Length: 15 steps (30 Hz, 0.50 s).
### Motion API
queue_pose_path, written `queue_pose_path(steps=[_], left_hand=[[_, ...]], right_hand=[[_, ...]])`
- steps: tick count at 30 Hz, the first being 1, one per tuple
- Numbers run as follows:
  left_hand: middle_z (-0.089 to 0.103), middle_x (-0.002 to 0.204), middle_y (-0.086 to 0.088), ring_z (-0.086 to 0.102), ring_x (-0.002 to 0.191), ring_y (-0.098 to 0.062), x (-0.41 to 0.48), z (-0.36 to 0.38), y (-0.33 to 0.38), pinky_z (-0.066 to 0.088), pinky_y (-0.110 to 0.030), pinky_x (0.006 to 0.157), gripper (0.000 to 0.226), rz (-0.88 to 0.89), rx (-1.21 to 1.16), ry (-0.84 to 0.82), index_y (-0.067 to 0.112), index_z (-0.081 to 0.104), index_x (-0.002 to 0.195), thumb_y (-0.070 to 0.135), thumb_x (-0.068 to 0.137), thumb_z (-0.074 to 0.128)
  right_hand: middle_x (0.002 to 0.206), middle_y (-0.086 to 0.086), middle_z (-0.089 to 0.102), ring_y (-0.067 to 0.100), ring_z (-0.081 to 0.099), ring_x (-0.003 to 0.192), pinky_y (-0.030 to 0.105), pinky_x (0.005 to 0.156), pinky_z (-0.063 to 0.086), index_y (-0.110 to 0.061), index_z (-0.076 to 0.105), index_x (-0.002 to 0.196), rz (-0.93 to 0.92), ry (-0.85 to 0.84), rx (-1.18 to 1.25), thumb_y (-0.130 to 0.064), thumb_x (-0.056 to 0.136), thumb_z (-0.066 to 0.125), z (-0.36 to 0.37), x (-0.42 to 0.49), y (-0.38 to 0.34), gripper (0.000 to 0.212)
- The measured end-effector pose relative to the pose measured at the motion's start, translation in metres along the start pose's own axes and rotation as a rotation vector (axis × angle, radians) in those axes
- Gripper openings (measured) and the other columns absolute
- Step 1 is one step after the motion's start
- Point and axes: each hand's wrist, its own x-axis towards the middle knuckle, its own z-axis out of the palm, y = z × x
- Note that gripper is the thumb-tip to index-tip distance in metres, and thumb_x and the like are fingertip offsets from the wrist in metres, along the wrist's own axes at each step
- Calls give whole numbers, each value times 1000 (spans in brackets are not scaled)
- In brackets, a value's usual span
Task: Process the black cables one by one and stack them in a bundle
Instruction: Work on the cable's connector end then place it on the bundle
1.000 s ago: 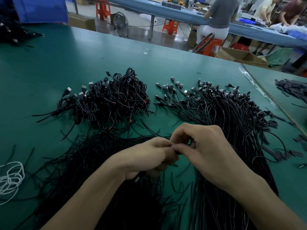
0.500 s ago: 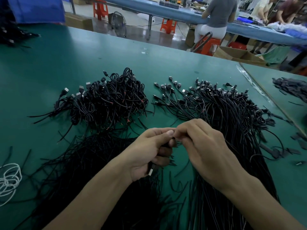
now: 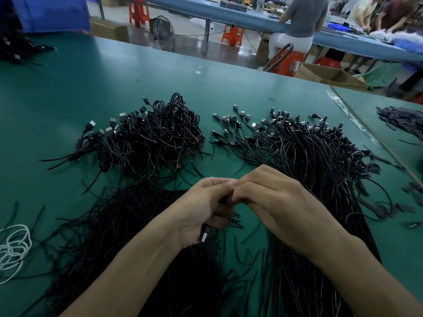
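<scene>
My left hand [image 3: 203, 209] grips a black cable [image 3: 223, 200] whose USB plug [image 3: 204, 235] pokes out below the palm. My right hand [image 3: 274, 202] meets it fingertip to fingertip and pinches the same cable's end; the pinched part is hidden between the fingers. A tangled pile of coiled black cables [image 3: 151, 138] with bare red wire tips lies at the far left. A long bundle of straight black cables [image 3: 309, 161] with plugs fanned out runs along the right. More loose black cables [image 3: 128, 225] spread under my left forearm.
A green table [image 3: 68, 92] carries everything. White cord loops [image 3: 13, 248] lie at the left edge. Small black pieces [image 3: 402, 120] sit on the adjoining table at the right. People sit at a blue bench [image 3: 229, 12] beyond, with orange stools and a floor fan.
Both hands have risen slightly and closed tighter together around the cable. The USB plug now sticks out below my left palm.
</scene>
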Motion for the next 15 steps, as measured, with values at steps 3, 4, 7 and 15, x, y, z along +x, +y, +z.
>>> queue_pose_path(steps=[3,4,7,15], left_hand=[[38,58,4,23,42,-3,-2,1,0,19,-12,29,40,-18,26,1,17,58,64,8,102,47],[39,58,3,23,43,-4,-2,2,0,19,-12,29,44,-10,26,6,18,59,61,8,101,47],[41,64,1,28,46,-4,-2,8,-1,22,-13,31,36,52,-39,37,13,60,72,14,104,46],[70,98,10,66,95,-7,0,16,-14,54,-25,82,21,579,364,160,22,63,113,21,94,55]], right_hand=[[92,-1,65,22,59,84,36,74,52,-10,68,92,-10,-10,-58,10,80,72,1,3,-1,25],[91,-1,63,22,57,83,35,74,51,-11,67,94,-4,6,-96,10,79,71,3,3,-2,26],[90,-1,62,19,55,82,30,76,49,-10,65,96,87,137,-113,9,81,70,10,2,-2,25],[81,-5,67,9,63,78,22,74,52,-34,59,74,724,741,939,0,91,65,33,7,-24,39]])
